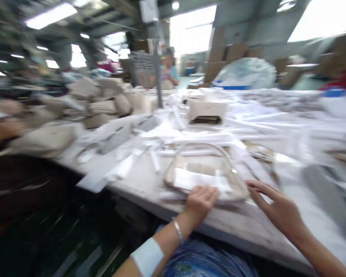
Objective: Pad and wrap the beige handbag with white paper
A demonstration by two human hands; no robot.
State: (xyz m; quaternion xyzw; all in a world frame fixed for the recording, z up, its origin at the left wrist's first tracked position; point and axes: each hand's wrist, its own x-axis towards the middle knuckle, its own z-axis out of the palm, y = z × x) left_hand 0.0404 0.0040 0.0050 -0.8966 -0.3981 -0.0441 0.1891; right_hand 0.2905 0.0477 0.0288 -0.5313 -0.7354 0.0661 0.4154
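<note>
Clock reference: centre on the beige handbag (205, 159), 12 o'clock away from the wearer. The handbag lies on the counter (142, 181) near its front edge, its handle (200, 145) arched toward 12 o'clock. A white sheet (190, 178) lies across its near part.

Left hand (202, 201): at 6 o'clock, fingers bent over the sheet and the bag's near edge. Whether it grips or only presses cannot be told.

Right hand (272, 206): at 4 o'clock, thumb and forefinger curved toward each other at the bag's end. Blur hides whether anything is pinched.

Step in hand, as judged: positioning the bag and sheet. The next move appears to call for steady pressure at 6 o'clock while the end at 4 o'clock is adjusted, without dragging the sheet out of line.
</note>
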